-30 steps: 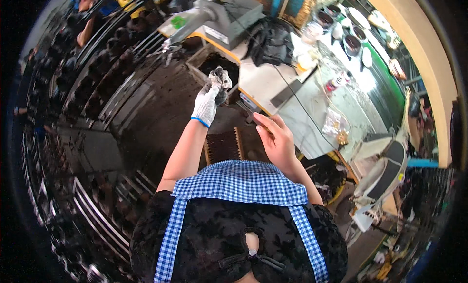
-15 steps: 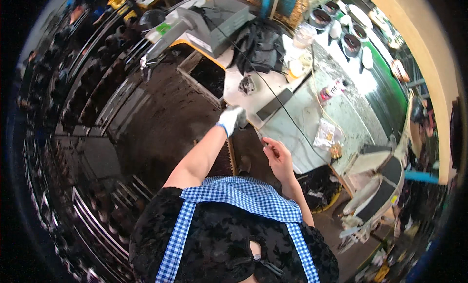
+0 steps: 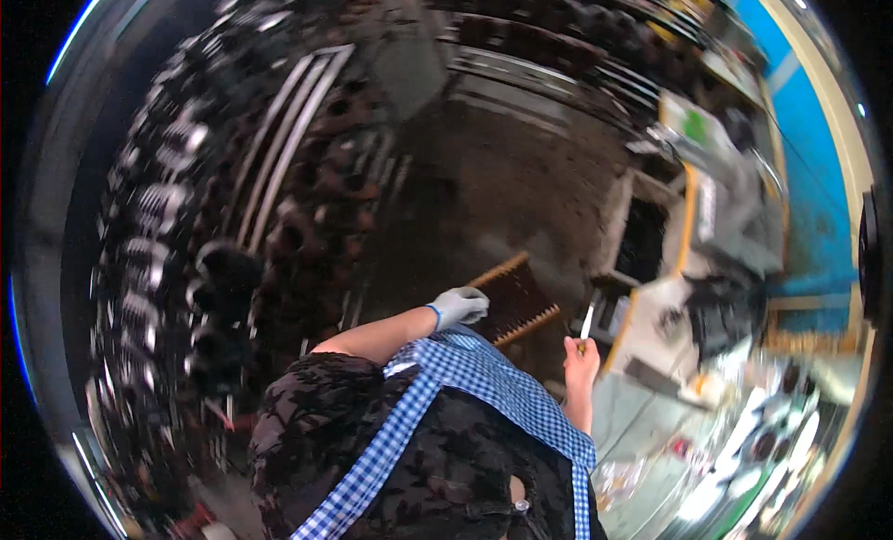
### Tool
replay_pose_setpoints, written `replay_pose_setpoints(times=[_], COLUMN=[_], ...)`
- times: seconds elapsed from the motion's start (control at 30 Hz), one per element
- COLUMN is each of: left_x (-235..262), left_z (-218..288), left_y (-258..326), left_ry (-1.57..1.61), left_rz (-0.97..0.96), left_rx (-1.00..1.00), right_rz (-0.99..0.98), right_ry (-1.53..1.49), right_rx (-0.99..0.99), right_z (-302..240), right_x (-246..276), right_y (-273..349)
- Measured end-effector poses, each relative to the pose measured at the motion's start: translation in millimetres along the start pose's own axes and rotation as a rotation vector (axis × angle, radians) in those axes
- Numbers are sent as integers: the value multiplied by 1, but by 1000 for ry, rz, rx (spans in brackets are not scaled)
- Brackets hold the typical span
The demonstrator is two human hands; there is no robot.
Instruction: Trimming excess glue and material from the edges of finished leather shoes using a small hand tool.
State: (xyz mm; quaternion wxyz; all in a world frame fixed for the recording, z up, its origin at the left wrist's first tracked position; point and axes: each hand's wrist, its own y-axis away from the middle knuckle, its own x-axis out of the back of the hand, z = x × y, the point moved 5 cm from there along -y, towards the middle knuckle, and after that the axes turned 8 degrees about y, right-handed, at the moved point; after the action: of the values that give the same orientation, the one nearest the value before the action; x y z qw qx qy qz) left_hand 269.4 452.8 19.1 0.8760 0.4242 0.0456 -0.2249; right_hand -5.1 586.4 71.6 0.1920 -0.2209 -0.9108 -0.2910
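Observation:
The picture is smeared by motion. My left hand, in a white glove with a blue cuff, curls its fingers over the near corner of a brown slatted board that stands tilted on the dark floor. My right hand is bare and raised just right of the board. It pinches a thin white stick that points upward. A blue-checked apron strap and my dark patterned top fill the lower middle.
Rows of dark round objects and pale metal rails cover the floor at the left and top. At the right stand a yellow-edged open box, a dark bag and a pale worktable with bowls.
The view has swung hard, so the worktable went from the top right to the lower right. My left hand stays at the board; the right hand now holds the white stick upright.

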Motion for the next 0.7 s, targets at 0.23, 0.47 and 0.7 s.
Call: replay_pose_setpoints(times=[0.23, 0.47, 0.7], left_x=[106, 228, 296], left_z=[54, 58, 53], left_y=[81, 164, 209], left_ry=[189, 429, 675], left_rz=[62, 462, 599], left_rx=[-276, -679, -864], right_rz=[-194, -514, -646], right_ry=[-25, -110, 37], right_rx=[285, 355, 393], right_z=[-127, -212, -249], right_x=[-130, -267, -345], right_y=[5, 59, 103])
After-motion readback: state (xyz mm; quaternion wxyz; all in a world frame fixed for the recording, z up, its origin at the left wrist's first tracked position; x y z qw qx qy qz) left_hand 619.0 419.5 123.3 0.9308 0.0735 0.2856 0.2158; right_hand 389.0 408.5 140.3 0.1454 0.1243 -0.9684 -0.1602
